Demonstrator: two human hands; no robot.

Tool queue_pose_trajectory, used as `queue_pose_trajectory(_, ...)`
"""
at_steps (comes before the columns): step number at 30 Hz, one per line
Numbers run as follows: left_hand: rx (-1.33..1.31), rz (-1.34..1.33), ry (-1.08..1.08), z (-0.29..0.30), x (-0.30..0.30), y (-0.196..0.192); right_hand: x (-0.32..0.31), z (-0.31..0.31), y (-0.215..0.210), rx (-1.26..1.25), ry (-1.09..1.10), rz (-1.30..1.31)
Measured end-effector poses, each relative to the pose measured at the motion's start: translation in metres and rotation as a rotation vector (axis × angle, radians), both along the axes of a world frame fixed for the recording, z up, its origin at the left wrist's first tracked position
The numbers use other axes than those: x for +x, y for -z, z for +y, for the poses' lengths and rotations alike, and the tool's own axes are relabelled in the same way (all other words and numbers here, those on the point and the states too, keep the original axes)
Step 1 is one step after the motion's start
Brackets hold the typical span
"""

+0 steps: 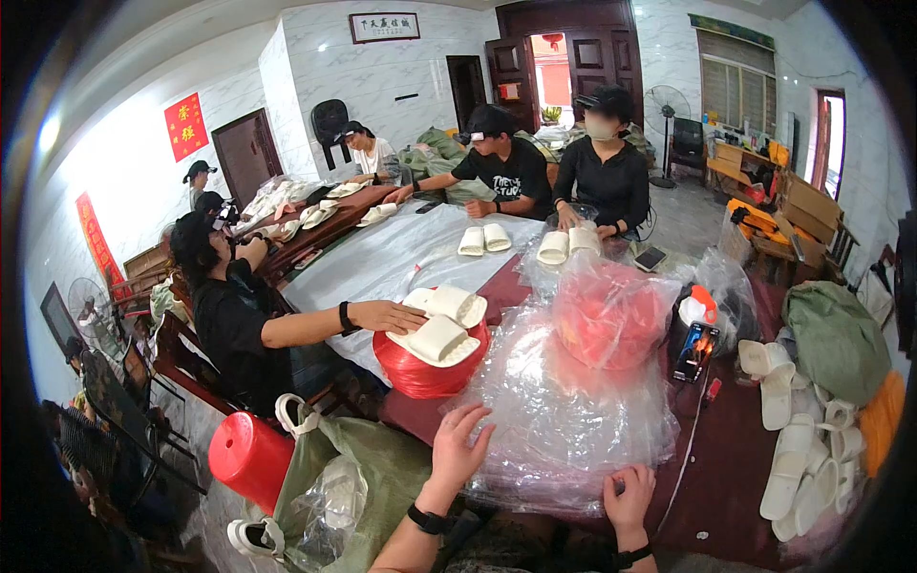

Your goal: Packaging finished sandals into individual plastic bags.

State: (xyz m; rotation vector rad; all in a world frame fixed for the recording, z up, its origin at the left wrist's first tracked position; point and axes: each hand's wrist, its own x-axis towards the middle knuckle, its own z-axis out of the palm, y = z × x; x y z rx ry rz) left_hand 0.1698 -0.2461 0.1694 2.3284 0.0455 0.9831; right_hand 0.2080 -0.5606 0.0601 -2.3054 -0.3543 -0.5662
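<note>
My left hand (460,445) is open, its fingers curved and apart, beside the left edge of a pile of clear plastic bags (564,435). At the pile's near right edge rests my right hand (629,495), fingers loosely bent and apart, with nothing visible in it. Beyond my left hand, a pair of cream slippers (439,339) lies on a round bundle of red plastic twine (420,374). A co-worker's hand (387,317) reaches in from the left and touches those slippers. A red tub shape (611,320) shows under clear plastic at the pile's far side.
A lit phone (695,351) stands right of the bags, near a white cable. Loose cream slippers (795,468) pile up at the right, by a green sack (841,339). A green bag (358,487) and red stool (250,460) are at lower left. Several co-workers sit round the table.
</note>
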Motion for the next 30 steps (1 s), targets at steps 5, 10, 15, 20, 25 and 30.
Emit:
queue_pose_trajectory(5,-0.006,-0.100,-0.168,0.019,0.013,-0.011,0.003,-0.001,0.003,0.024,0.007,-0.033)
queue_pose_trajectory(10,0.186,0.011,-0.534,0.067,0.057,-0.019,0.003,-0.002,0.005,0.004,0.005,-0.037)
queue_pose_trajectory(15,0.200,0.507,-0.662,0.111,0.116,-0.052,0.001,-0.001,0.006,0.027,0.019,-0.042)
queue_pose_trajectory(20,0.049,0.662,-0.389,0.172,0.171,-0.041,0.002,-0.002,0.005,0.015,0.051,0.077)
queue_pose_trajectory(25,-0.226,0.672,-0.107,0.190,0.182,-0.029,0.004,0.000,0.003,0.078,0.095,0.033)
queue_pose_trajectory(30,-0.228,0.583,-0.081,0.205,0.183,-0.015,-0.005,0.001,-0.015,-0.019,0.052,-0.181)
